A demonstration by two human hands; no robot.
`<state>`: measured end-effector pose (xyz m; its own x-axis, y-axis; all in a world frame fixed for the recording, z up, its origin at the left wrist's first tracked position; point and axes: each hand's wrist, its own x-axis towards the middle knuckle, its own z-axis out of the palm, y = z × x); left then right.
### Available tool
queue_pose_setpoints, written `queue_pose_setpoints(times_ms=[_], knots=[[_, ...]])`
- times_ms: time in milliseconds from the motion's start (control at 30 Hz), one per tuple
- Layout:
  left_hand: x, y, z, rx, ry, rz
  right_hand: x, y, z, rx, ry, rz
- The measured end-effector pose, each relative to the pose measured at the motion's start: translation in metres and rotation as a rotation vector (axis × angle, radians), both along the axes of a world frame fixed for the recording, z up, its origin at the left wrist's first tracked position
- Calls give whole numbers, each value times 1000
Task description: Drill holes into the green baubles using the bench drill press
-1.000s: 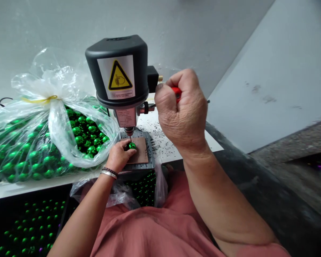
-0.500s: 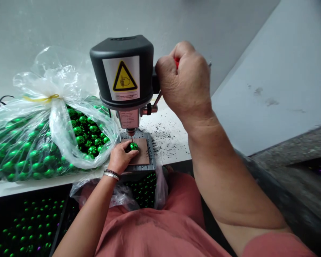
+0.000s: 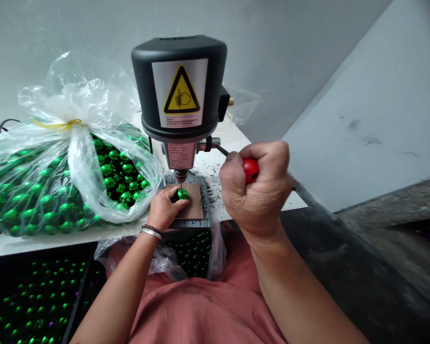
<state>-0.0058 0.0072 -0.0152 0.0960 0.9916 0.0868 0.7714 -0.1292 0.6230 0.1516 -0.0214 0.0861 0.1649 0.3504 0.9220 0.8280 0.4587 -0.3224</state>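
A black drill press [image 3: 181,91] with a yellow warning sticker stands on the white table. Its thin bit meets the top of a shiny green ball [image 3: 182,193] on a brown board [image 3: 193,208] over the grey base. My left hand [image 3: 163,208] pinches the ball from the left, thumb and fingers around it. My right hand [image 3: 260,188] is wrapped round the red knob [image 3: 251,170] of the press lever, right of the machine and lower than its head.
A tied clear bag [image 3: 77,167] of green balls, torn open at its side, lies left of the press. Dark shavings dot the white table [image 3: 215,167]. Black trays [image 3: 39,296] of green balls sit below at the left. Another bag hangs at my lap.
My right hand has come down and towards me with the red knob, swinging the lever down. My left hand still holds the ball under the bit. The view has shifted slightly.
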Motion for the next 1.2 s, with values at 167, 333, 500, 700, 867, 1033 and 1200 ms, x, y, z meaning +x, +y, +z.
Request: queue_pose_setpoints(times_ms=[167, 333, 500, 700, 867, 1033, 1200], knots=[[0, -1, -2, 11, 20, 22, 0, 1, -11, 39, -20, -26], [0, -1, -1, 14, -3, 2, -1, 1, -26, 46, -12, -50], [0, -2, -2, 12, -10, 18, -3, 4, -37, 66, 31, -49], [-1, -1, -4, 12, -41, 21, -7, 2, -52, 71, 85, 35], [0, -1, -5, 15, -57, 18, -8, 11, -8, 119, 120, 0], [-4, -11, -5, 24, -121, 27, -4, 33, 52, -206, 176, 8], [-20, -42, 5, -19, -115, -144, -3, 40, 58, -246, 184, 8]])
